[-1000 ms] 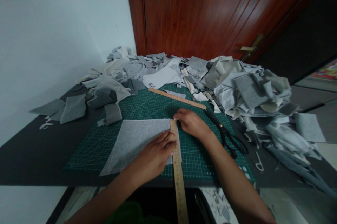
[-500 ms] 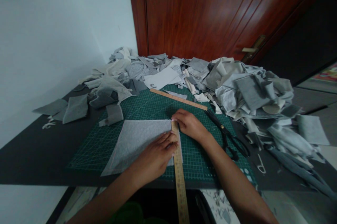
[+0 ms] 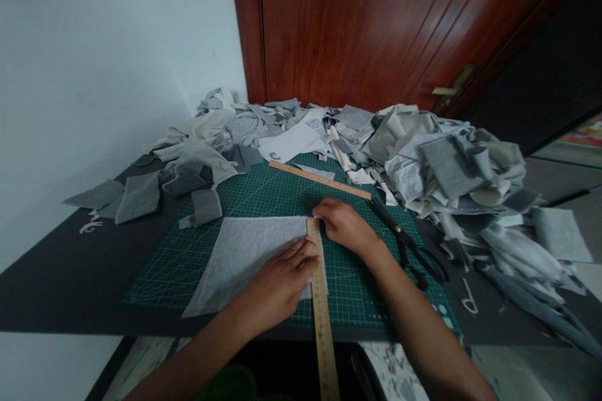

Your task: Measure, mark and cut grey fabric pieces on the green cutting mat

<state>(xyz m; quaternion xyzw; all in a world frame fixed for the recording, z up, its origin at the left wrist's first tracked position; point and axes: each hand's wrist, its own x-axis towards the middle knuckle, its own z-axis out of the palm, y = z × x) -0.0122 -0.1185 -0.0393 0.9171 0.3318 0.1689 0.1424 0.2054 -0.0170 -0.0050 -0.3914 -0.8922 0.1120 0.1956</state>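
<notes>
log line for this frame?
left hand: pressing grey fabric | right hand: at wooden ruler top | base: cutting mat

The cutting mat lies on the table. A fabric square lies on the mat, with a ruler along its right edge. A second ruler lies behind it. Scissors lie right of the mat. A scrap pile lies behind and right.

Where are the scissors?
The black scissors lie on the right edge of the green cutting mat, just right of the right hand, beside the fabric pile.
</notes>
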